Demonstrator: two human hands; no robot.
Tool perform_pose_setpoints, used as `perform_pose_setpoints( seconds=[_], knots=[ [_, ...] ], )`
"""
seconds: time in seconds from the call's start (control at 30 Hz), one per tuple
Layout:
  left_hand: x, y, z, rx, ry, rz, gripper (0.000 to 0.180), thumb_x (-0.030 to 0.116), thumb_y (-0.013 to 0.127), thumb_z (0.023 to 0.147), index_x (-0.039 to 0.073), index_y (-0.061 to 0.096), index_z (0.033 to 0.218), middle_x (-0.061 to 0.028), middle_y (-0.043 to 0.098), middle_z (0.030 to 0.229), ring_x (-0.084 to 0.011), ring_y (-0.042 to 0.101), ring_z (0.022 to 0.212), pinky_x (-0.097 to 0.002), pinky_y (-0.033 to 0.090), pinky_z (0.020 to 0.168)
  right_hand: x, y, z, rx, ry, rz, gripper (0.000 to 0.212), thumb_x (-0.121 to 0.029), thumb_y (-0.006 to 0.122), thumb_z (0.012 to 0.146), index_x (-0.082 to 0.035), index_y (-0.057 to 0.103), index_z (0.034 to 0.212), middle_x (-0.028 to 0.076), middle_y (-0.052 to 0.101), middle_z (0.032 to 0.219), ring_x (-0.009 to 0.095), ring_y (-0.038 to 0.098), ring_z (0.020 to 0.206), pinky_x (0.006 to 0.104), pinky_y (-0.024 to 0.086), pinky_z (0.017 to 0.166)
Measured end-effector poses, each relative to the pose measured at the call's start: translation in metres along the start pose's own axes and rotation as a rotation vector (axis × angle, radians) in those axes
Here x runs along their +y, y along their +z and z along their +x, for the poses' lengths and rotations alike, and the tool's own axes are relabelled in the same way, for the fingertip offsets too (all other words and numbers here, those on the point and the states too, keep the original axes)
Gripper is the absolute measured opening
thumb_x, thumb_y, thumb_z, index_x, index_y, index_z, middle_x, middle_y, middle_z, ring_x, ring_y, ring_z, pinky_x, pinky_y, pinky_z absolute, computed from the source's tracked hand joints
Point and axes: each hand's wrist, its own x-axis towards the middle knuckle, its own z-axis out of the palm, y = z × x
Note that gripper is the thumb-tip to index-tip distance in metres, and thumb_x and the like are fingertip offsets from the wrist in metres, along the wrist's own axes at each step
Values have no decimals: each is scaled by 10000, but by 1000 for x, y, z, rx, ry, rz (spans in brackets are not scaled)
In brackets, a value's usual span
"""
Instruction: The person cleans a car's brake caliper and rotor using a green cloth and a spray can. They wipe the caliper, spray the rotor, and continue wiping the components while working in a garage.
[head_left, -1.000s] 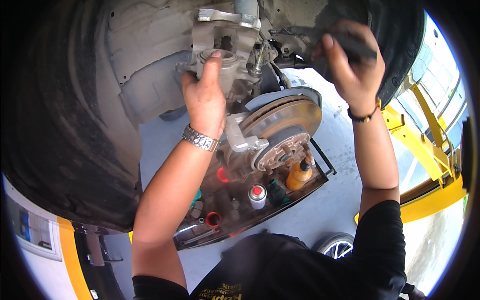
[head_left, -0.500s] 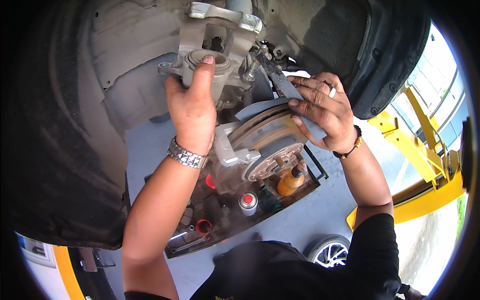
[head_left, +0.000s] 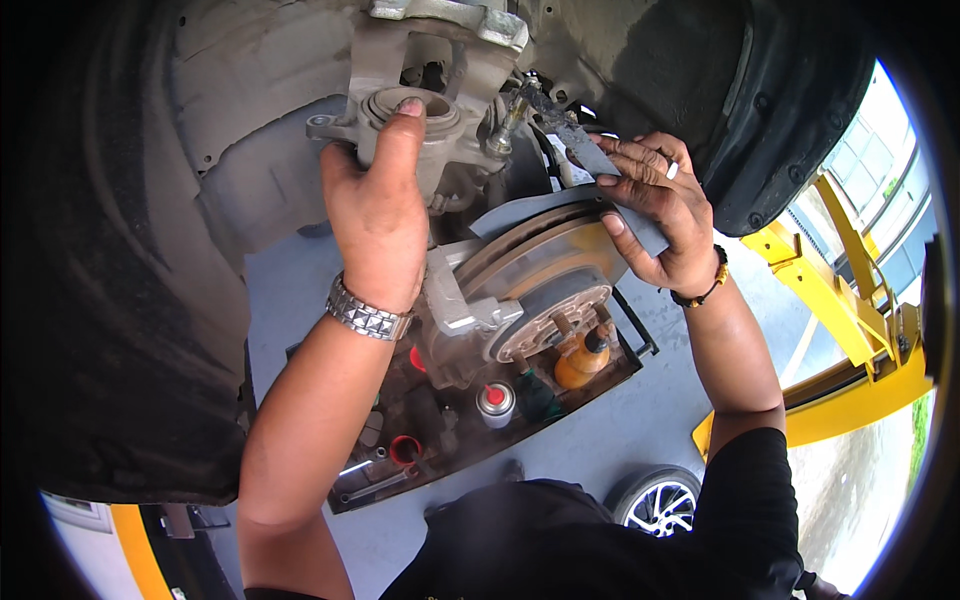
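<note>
Counts for you: your hands, two, i.e. one left hand (head_left: 385, 235) and one right hand (head_left: 668, 210). You wear one metal-link wristwatch (head_left: 367, 310), one bracelet (head_left: 708, 282), one ring (head_left: 672, 171). Brake caliper (head_left: 434, 162): one. Caliper bracket (head_left: 455, 295): one. Brake disc (head_left: 560, 245): one. Flat grey bar-shaped tool (head_left: 592, 152): one. Tray (head_left: 480, 450): one. Aerosol can (head_left: 495, 407): one. Orange bottle (head_left: 580, 367): one. Combination wrench (head_left: 378, 488): at least one. Wheel (head_left: 660, 507): one. Other tray pieces: too dark for you to count.

- The left hand (head_left: 378, 215) rests on the brake caliper (head_left: 448, 138), farther and left of the brake disc (head_left: 560, 250).
- A flat strip (head_left: 590, 155) sits in the right hand (head_left: 675, 212), right of the caliper.
- The tray (head_left: 472, 461) lies below the disc, a spray can (head_left: 496, 409) left of a bottle (head_left: 580, 366) in it.
- A wheel (head_left: 660, 508) is near right.
</note>
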Motion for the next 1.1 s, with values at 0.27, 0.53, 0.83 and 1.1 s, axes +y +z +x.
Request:
perform_pose_setpoints(
  seconds=[0.27, 0.53, 0.83, 1.1],
  knots=[
    [-7, -6, 6, 16, 24, 43, 461, 274, 746, 874, -89, 554, 1084, -129, 646, 1082, -188, 585, 976, -307, 450, 910, -21, -31, -23, 162, 58, 122, 234, -160, 628, 873, -1, 597, 1042, 269, 706, 1073, 434, 648, 1099, 534, 405, 965],
    [-7, 2, 3, -32, 19, 102, 483, 328, 684, 906, -95, 617, 1129, -139, 685, 1090, -208, 641, 976, -322, 488, 884, -151, 8, -100, 114, 109, 795, 218, -152, 694, 887, -108, 609, 1083, 116, 655, 939, 276, 669, 774, 396, 527, 650],
    [21, 10, -3, -124, 136, 470, 512, 397, 632, 907, -113, 663, 929, -200, 693, 910, -263, 651, 876, -369, 490, 826, -299, 203, -219, -467, 1525, 1235, 232, -91, 615, 972, 39, 604, 1163, 147, 732, 940, 184, 726, 854, 318, 567, 730],
    [14, 1, -18, -16, 291, 571, 579, 504, 567, 889, -67, 664, 872, -294, 666, 806, -421, 650, 837, -464, 484, 807, -322, 265, -256, -422, 1518, 994, 277, -158, 647, 949, 15, 618, 1163, 179, 742, 870, 246, 749, 777, 327, 570, 696]
  ],
)
